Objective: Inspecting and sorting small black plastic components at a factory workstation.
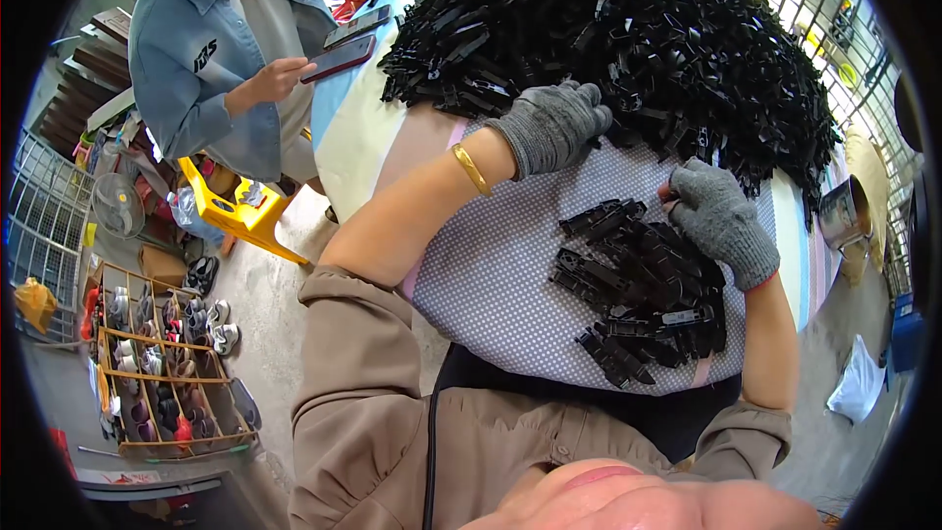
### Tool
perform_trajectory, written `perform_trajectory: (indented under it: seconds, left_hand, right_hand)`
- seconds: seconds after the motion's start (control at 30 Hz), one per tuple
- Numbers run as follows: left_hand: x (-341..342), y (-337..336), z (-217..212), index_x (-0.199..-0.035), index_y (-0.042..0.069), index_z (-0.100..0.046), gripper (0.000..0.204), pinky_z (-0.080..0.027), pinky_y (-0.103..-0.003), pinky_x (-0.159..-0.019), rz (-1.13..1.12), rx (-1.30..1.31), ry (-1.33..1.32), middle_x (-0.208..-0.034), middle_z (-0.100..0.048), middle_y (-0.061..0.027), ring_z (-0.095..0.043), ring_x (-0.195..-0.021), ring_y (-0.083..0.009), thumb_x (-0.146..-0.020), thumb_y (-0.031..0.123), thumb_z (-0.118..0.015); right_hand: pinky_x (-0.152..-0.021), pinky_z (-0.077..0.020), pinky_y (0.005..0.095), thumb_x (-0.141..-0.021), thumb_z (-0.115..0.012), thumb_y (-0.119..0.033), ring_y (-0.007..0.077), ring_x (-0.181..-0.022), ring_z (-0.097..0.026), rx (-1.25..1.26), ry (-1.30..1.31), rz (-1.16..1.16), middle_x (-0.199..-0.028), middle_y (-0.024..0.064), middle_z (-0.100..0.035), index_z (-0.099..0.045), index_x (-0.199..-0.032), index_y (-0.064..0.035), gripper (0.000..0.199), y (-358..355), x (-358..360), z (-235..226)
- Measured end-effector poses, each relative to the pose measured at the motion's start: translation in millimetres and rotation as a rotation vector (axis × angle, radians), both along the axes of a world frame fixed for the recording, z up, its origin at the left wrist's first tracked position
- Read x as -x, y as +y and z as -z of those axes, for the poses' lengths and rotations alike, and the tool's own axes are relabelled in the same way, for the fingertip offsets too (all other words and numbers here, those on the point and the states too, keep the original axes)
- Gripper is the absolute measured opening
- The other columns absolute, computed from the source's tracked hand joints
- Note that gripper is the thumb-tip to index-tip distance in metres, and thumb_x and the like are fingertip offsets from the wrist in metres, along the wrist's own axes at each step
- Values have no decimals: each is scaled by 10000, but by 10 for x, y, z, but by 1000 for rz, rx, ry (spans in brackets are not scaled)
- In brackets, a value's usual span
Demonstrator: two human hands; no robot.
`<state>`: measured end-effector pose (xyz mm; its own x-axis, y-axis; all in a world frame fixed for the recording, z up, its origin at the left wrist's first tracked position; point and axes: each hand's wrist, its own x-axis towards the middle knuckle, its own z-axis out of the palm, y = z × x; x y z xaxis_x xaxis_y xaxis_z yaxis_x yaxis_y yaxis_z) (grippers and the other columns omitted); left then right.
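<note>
On the dotted grey cloth [491, 275], the large heap of black plastic strips [628, 49] is touched by the grey-gloved left hand [551, 124] (fingers curled loosely); a small piece, hard to make out, is pinched by the grey-gloved right hand [721, 218].

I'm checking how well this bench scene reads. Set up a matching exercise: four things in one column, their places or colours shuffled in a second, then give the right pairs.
Things:
1. left hand
2. right hand
3. bangle
4. stool

Places or colours:
A. yellow, on the floor beside the table
B. grey glove, at the near edge of the big pile of black plastic parts
C. gold, on the left wrist
D. grey glove, over the small heap of black parts on the dotted cloth

Pairs: 1-B, 2-D, 3-C, 4-A
</note>
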<state>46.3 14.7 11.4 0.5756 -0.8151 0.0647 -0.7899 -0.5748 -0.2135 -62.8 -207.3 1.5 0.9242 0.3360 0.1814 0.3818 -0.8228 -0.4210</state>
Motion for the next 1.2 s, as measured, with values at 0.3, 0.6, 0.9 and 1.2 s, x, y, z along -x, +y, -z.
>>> perform_trajectory:
  seconds: [0.3,0.6,0.9,1.2]
  left_hand:
    - [32,-34,84,-1065,15,-585,331,-519,-263,-759,111,1322,1267,-881,-612,-73,-589,-835,-123,-749,47,-681]
    - [262,-128,102,-1112,66,-599,286,-487,-275,-688,31,226,401,-828,-617,-22,-582,-752,-140,-848,174,-594]
    - [397,-142,-36,-1097,47,-600,337,-403,-163,-524,-113,821,1234,-689,-532,36,-465,-606,-22,-885,308,-574]
    - [365,-144,0,-1092,34,-613,307,-439,-208,-542,-100,751,1155,-706,-585,-1,-504,-598,-56,-881,256,-582]
  right_hand:
    - [-646,-464,263,-782,-598,-72,135,-710,-571,-395,190,192,-765,51,-600,-628,-899,-5,138,37,-87,-20]
    - [-634,-454,207,-852,-606,-149,66,-686,-532,-861,364,227,-787,5,-613,-644,-989,-15,196,-76,-126,24]
    - [-618,-460,214,-857,-613,-161,91,-669,-527,-1052,413,250,-754,25,-588,-632,-991,-2,209,-33,-68,-35]
    - [-632,-488,235,-855,-615,-149,106,-697,-566,-1035,340,246,-788,55,-612,-635,-978,9,201,41,-6,-76]
